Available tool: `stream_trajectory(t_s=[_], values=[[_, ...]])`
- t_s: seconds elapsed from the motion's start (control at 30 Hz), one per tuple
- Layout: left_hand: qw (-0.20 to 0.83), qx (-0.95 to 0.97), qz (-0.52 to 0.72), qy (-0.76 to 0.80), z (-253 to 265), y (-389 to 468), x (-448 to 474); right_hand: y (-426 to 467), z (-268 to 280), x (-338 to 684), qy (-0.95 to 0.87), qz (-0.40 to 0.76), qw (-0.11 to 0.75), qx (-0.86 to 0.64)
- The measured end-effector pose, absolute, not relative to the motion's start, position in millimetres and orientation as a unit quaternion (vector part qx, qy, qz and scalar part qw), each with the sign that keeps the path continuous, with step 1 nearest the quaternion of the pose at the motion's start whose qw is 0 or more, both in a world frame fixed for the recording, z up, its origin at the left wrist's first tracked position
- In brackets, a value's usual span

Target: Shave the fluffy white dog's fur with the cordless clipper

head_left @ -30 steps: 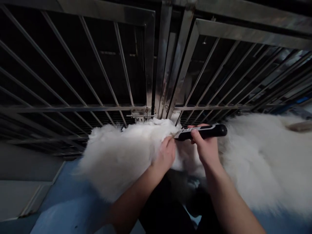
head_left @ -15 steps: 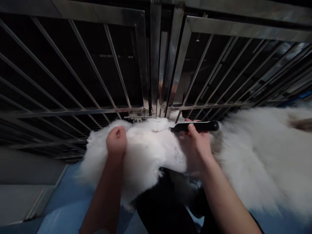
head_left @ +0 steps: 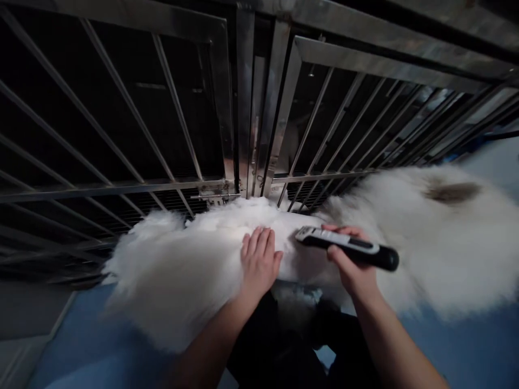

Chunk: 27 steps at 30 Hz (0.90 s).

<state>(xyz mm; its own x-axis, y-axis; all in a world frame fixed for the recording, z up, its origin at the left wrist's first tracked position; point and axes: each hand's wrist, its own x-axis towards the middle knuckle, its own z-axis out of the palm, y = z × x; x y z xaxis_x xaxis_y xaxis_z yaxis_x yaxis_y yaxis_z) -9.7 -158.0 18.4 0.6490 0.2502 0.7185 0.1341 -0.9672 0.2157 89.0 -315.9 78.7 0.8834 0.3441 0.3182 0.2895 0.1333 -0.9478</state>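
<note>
A fluffy white dog (head_left: 174,270) stretches across the view, its middle shorn close to the pink skin and long fur left at both ends. My left hand (head_left: 260,259) lies flat on the coat at the edge of the shorn patch, fingers stretched out. In my right hand (head_left: 357,265) is a black and silver hair clipper (head_left: 348,246). The clipper's blade end points left, over the shorn skin; whether it touches I cannot tell. Loose tufts of fur (head_left: 247,208) rest along the dog's far side.
Right behind the dog stand metal cages (head_left: 182,189) with barred doors and a sliding latch (head_left: 219,198). The floor (head_left: 89,324) is blue. My dark-clothed legs (head_left: 279,335) are on the near side of the dog. A pale panel (head_left: 28,313) stands at the lower left.
My left hand has gone from a closed fist farther left to lying flat near the shorn patch. The clipper has moved right and down, its silver face now showing.
</note>
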Motion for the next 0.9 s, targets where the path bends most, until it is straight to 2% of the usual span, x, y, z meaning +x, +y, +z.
stream_trajectory(t_s=[0.2, 0.33, 0.47, 0.53, 0.67, 0.73, 0.9], values=[[0.022, 0.962, 0.253, 0.099, 8, -131, -25, -372, 35, 49, -0.284, 0.075, 0.647, -0.704], [0.007, 0.977, 0.195, 0.084, 20, -121, -34, -354, 35, 45, -0.34, 0.094, 0.614, -0.706], [0.008, 0.985, 0.161, 0.065, 25, -113, -37, -332, 45, 43, -0.364, 0.181, 0.612, -0.678], [0.004, 0.987, 0.149, 0.067, 26, -110, -38, -335, 47, 46, -0.353, 0.204, 0.619, -0.671], [-0.006, 0.989, 0.137, 0.06, 27, -111, -38, -347, 44, 59, -0.233, 0.103, 0.691, -0.677], [-0.003, 0.989, 0.139, 0.056, 28, -112, -36, -341, 42, 65, -0.208, 0.101, 0.709, -0.666], [0.027, 0.981, 0.188, 0.036, 24, -112, -36, -318, 39, 71, -0.252, 0.318, 0.713, -0.572]])
